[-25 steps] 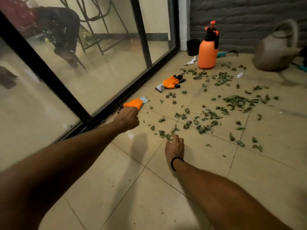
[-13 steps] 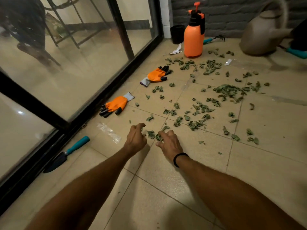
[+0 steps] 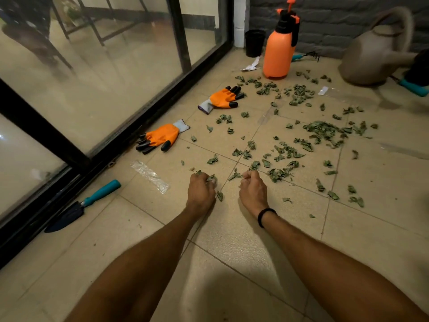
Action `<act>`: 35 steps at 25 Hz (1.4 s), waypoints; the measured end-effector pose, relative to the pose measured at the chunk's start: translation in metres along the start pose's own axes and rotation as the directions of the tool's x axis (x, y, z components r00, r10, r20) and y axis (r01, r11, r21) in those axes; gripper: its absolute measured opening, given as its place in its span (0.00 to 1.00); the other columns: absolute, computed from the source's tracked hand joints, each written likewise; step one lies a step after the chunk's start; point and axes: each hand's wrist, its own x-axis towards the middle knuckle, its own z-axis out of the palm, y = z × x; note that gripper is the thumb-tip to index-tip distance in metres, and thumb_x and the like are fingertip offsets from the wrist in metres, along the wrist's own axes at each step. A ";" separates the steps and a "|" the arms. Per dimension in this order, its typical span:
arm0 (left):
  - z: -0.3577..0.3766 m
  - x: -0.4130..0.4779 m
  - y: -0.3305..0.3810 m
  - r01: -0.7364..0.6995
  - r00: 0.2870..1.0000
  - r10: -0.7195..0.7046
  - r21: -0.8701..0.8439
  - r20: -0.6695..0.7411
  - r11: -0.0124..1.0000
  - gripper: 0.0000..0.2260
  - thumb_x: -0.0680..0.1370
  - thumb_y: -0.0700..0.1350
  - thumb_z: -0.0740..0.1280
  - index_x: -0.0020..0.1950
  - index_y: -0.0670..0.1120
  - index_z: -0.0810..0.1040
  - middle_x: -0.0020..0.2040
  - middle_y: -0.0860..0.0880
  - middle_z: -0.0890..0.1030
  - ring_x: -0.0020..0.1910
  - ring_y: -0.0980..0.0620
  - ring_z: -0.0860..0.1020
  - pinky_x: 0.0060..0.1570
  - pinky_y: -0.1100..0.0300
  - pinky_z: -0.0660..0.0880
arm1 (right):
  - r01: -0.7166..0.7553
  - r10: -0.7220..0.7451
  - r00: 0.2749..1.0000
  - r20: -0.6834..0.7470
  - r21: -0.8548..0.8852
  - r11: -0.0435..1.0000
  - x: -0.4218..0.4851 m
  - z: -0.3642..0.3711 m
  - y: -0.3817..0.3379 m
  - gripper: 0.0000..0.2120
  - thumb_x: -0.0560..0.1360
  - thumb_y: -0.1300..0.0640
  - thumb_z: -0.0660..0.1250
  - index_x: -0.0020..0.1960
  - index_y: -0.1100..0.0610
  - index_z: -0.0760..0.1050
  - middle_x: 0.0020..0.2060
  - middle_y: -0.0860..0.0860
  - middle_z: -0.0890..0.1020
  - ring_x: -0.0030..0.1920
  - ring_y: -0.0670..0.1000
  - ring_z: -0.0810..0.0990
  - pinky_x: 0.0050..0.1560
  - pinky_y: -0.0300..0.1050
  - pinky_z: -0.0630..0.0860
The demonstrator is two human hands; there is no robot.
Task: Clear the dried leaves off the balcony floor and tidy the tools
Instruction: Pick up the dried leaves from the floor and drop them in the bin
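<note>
Early stage, I'd say. Left hand (image 3: pixel 200 191) and right hand (image 3: pixel 253 191) are both down on the balcony floor (image 3: pixel 232 247) at frame centre. Each grip is curled tight on a small pinch of dried leaves (image 3: pixel 323 132), with bits poking out of both fists. That's only the near edge of the mess: the bulk of the leaves is spread from just past the knuckles up to the upper right, densest in a patch at centre right, thinner toward the orange sprayer (image 3: pixel 277 54). No bin, bag or dustpan in view, so I can't tell where the handfuls will go. None of the tools look tidied:
- trowel (image 3: pixel 76 210) lies along the glass door (image 3: pixel 104 77) track at lower left
- near glove (image 3: pixel 161 137) and far glove (image 3: pixel 221 98) lie apart, left of the leaves
- hand rake (image 3: pixel 304 56) sits behind the sprayer
- watering can (image 3: pixel 376 56) is at upper right, with another teal-handled tool (image 3: pixel 414 87) partly cut off at the right edge

Loose litter too: plastic wrapper (image 3: pixel 150 176) left of the left hand, paper scrap (image 3: pixel 250 66) by the black pot (image 3: pixel 254 43). Estimate: leaf pickup barely started, many handfuls to go at this rate, and tool tidy-up not begun.
</note>
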 end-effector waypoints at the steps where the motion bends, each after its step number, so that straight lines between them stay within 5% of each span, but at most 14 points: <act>1: -0.002 0.000 0.002 0.022 0.999 -0.025 -0.074 -0.039 0.997 0.07 0.81 0.44 0.64 0.49 0.41 0.78 0.50 0.43 0.76 0.45 0.51 0.72 0.40 0.59 0.63 | -0.027 0.028 0.999 0.030 -0.035 0.999 0.005 0.002 -0.005 0.09 0.79 0.63 0.58 0.57 0.55 0.72 0.54 0.53 0.79 0.55 0.54 0.77 0.56 0.49 0.75; 4: -0.008 -0.008 0.007 0.231 0.966 -0.258 -0.418 -0.007 0.879 0.07 0.78 0.40 0.66 0.43 0.38 0.78 0.42 0.42 0.80 0.40 0.49 0.78 0.36 0.61 0.73 | -0.036 0.053 0.993 0.105 -0.158 0.987 0.011 0.014 -0.011 0.12 0.82 0.57 0.57 0.63 0.58 0.71 0.61 0.58 0.74 0.60 0.57 0.73 0.61 0.49 0.70; 7: -0.012 -0.014 0.008 0.389 0.868 -0.487 -0.743 0.097 0.544 0.03 0.75 0.35 0.63 0.43 0.38 0.75 0.38 0.38 0.79 0.33 0.47 0.76 0.33 0.53 0.73 | -0.010 0.042 0.993 0.111 -0.278 0.961 0.004 0.025 -0.008 0.20 0.81 0.49 0.61 0.67 0.60 0.65 0.64 0.62 0.69 0.64 0.61 0.69 0.64 0.53 0.69; 12: -0.011 -0.013 0.007 0.434 0.773 -0.615 -0.837 0.155 0.334 0.11 0.75 0.30 0.54 0.46 0.42 0.72 0.35 0.43 0.78 0.26 0.51 0.72 0.27 0.59 0.68 | 0.023 -0.025 1.000 -0.002 -0.338 0.941 -0.009 0.032 -0.004 0.13 0.80 0.64 0.61 0.63 0.59 0.66 0.60 0.58 0.66 0.54 0.55 0.74 0.52 0.42 0.74; 14: -0.005 -0.010 0.001 0.451 0.775 -0.617 -0.803 0.136 0.390 0.13 0.76 0.32 0.53 0.44 0.45 0.73 0.36 0.44 0.76 0.28 0.50 0.71 0.27 0.61 0.67 | 0.059 -0.073 0.997 -0.036 -0.309 0.949 -0.013 0.028 0.000 0.14 0.80 0.64 0.62 0.64 0.58 0.65 0.58 0.56 0.63 0.50 0.52 0.74 0.49 0.39 0.75; 17: 0.004 -0.012 -0.003 0.431 0.860 -0.502 -0.655 0.091 0.620 0.14 0.72 0.32 0.56 0.45 0.48 0.76 0.42 0.43 0.79 0.37 0.47 0.74 0.34 0.55 0.71 | 0.050 -0.074 0.996 -0.049 -0.378 0.924 -0.010 0.019 0.009 0.14 0.82 0.59 0.61 0.67 0.60 0.67 0.59 0.57 0.66 0.53 0.53 0.72 0.54 0.43 0.76; 20: 0.008 -0.019 0.003 0.381 0.919 -0.374 -0.516 0.123 0.767 0.06 0.75 0.37 0.62 0.49 0.46 0.74 0.47 0.43 0.79 0.42 0.48 0.75 0.40 0.54 0.73 | 0.033 -0.049 0.998 -0.027 -0.422 0.906 -0.004 0.015 0.006 0.11 0.80 0.66 0.59 0.60 0.60 0.72 0.57 0.58 0.72 0.57 0.56 0.71 0.54 0.46 0.73; 23: 0.014 -0.025 -0.002 0.109 0.991 -0.093 -0.171 0.100 0.979 0.13 0.79 0.57 0.63 0.56 0.49 0.71 0.53 0.48 0.75 0.49 0.51 0.74 0.45 0.56 0.74 | 0.028 -0.042 0.998 -0.040 -0.305 0.952 -0.001 0.012 -0.002 0.11 0.78 0.69 0.60 0.55 0.58 0.75 0.54 0.56 0.73 0.54 0.55 0.73 0.49 0.43 0.71; 26: 0.021 -0.034 -0.013 -0.207 0.963 0.157 0.230 0.217 0.951 0.24 0.80 0.64 0.59 0.67 0.47 0.68 0.56 0.48 0.70 0.53 0.51 0.68 0.50 0.57 0.69 | 0.144 -0.144 0.989 0.020 -0.273 0.951 0.010 0.015 -0.011 0.14 0.79 0.67 0.62 0.63 0.58 0.75 0.58 0.56 0.71 0.55 0.51 0.73 0.53 0.39 0.71; 28: 0.024 -0.040 -0.017 -0.276 0.956 0.222 0.340 0.190 0.899 0.19 0.83 0.59 0.57 0.64 0.46 0.70 0.54 0.46 0.73 0.49 0.50 0.68 0.48 0.56 0.69 | 0.214 -0.180 0.973 0.146 -0.270 0.939 0.017 0.020 -0.014 0.15 0.79 0.61 0.65 0.66 0.57 0.74 0.60 0.56 0.69 0.56 0.49 0.69 0.57 0.39 0.70; 32: 0.019 -0.042 -0.009 -0.119 0.993 0.117 0.051 0.031 0.992 0.10 0.86 0.49 0.54 0.50 0.47 0.70 0.42 0.51 0.74 0.40 0.52 0.70 0.37 0.63 0.64 | 0.245 -0.191 0.963 0.189 -0.326 0.913 0.017 0.035 -0.006 0.05 0.80 0.57 0.65 0.53 0.58 0.77 0.54 0.55 0.73 0.57 0.54 0.71 0.52 0.43 0.71; 35: 0.010 -0.022 -0.007 0.283 0.956 -0.290 -0.359 0.035 0.889 0.11 0.82 0.50 0.59 0.51 0.43 0.72 0.43 0.46 0.79 0.39 0.51 0.75 0.38 0.56 0.74 | -0.097 0.092 0.992 0.087 0.055 0.994 0.020 0.029 -0.014 0.03 0.79 0.60 0.66 0.50 0.58 0.78 0.48 0.52 0.79 0.48 0.50 0.77 0.46 0.40 0.71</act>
